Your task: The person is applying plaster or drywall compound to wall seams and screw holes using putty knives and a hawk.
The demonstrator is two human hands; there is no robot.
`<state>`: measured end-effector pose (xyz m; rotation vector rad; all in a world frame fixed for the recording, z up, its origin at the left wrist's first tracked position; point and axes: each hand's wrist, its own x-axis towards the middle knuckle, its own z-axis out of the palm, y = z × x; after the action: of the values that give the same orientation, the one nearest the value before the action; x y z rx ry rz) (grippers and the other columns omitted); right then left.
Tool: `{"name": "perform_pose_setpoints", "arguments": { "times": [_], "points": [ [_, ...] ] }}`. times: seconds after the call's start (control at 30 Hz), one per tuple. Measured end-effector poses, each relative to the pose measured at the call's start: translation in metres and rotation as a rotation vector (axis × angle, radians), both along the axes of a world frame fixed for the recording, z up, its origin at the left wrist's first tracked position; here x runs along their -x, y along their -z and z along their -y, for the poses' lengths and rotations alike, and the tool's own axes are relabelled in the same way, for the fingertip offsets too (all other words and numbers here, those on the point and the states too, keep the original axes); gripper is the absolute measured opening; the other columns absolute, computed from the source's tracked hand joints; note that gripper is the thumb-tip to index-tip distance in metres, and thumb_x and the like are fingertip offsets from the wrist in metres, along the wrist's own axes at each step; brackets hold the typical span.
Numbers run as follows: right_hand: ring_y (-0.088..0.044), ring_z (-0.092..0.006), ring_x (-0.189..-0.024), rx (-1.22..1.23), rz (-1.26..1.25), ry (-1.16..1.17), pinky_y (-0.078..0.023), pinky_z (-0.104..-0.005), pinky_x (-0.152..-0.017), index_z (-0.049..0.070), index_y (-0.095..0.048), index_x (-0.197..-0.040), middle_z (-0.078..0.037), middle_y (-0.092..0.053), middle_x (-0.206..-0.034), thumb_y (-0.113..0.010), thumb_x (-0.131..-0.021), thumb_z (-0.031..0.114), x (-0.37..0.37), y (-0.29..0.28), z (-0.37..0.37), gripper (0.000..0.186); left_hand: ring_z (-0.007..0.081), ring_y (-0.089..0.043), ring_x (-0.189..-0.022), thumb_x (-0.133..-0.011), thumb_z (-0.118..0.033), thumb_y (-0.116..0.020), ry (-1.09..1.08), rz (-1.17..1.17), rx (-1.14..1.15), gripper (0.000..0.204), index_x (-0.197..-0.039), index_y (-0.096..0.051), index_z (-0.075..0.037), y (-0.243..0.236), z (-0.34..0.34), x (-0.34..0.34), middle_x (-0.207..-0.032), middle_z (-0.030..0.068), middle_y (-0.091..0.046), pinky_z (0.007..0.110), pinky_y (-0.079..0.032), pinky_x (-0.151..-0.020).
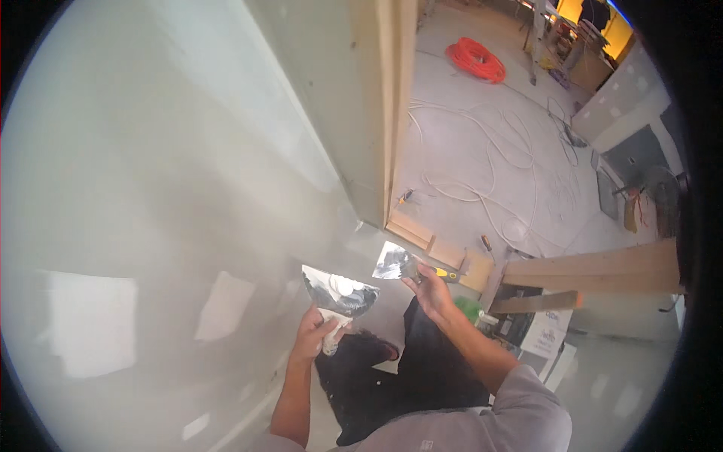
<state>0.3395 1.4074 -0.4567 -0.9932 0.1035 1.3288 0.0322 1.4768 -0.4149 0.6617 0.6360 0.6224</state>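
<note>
My left hand (311, 333) is closed round the pale handle of a wide putty knife (340, 292), whose broad blade carries a dab of white compound. In my right hand (434, 296) is a narrower putty knife (393, 261) with a black and yellow handle, its metal blade smeared with white and pointing left. The two blades are close together but apart, in front of my body. Along my left runs a drywall wall (173, 248) with white filled patches (92, 324); neither knife touches it.
A wooden door frame (395, 113) stands ahead, with timber offcuts (444, 255) at its foot. White cables (489, 200) and a coiled orange hose (476, 60) lie on the floor beyond. Right of me are a timber beam (595, 266) and a white box (546, 331).
</note>
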Motion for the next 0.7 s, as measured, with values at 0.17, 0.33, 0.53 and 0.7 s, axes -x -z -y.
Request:
{"name": "perform_pose_setpoints", "arguments": {
  "times": [0.17, 0.33, 0.53, 0.7],
  "points": [
    [-0.061, -0.0206, -0.113, -0.118, -0.023, 0.087, -0.048, -0.047, -0.103, 0.008, -0.06, -0.118, -0.005, -0.065, -0.116, -0.062, -0.098, 0.016, 0.003, -0.03, 0.047, 0.022, 0.0124, -0.06, -0.074, -0.093, -0.002, -0.065, -0.059, -0.384, -0.425, 0.038, -0.127, -0.047, 0.0, -0.019, 0.018, -0.002, -0.102, 0.0129, -0.069, 0.027, -0.05, -0.065],
    [-0.06, -0.0204, -0.119, -0.277, 0.065, 0.019, -0.049, -0.045, -0.101, 0.004, -0.057, -0.131, -0.007, -0.064, -0.127, -0.061, -0.1, 0.018, 0.006, -0.088, 0.075, 0.034, 0.0122, -0.062, -0.091, -0.099, -0.004, -0.061, -0.269, -0.437, -0.629, 0.035, -0.129, -0.044, 0.002, -0.057, 0.05, -0.034, -0.114, 0.0124, -0.067, 0.028, -0.051, -0.077],
    [-0.059, -0.02, -0.122, -0.442, -0.015, -0.019, -0.048, -0.0444, -0.106, 0.0, -0.048, -0.145, -0.009, -0.062, -0.131, -0.058, -0.102, 0.017, 0.038, -0.185, 0.086, 0.047, 0.0313, -0.067, -0.102, -0.1, -0.009, -0.059, -0.227, -0.739, -1.051, 0.033, -0.13, -0.054, 0.004, -0.126, 0.077, -0.04, -0.116, 0.0173, -0.069, 0.039, -0.051, -0.089],
    [-0.058, -0.0201, -0.123, -0.507, -0.054, -0.037, -0.048, -0.0457, -0.107, -0.001, -0.047, -0.146, -0.01, -0.06, -0.134, -0.057, -0.103, 0.017, 0.033, -0.247, 0.099, 0.047, 0.0461, -0.053, -0.122, -0.102, -0.01, -0.052, -0.052, -0.86, -1.29, 0.038, -0.137, -0.049, 0.005, -0.192, 0.091, -0.063, -0.13, 0.0279, -0.055, 0.046, -0.042, -0.102]
  ]
}}
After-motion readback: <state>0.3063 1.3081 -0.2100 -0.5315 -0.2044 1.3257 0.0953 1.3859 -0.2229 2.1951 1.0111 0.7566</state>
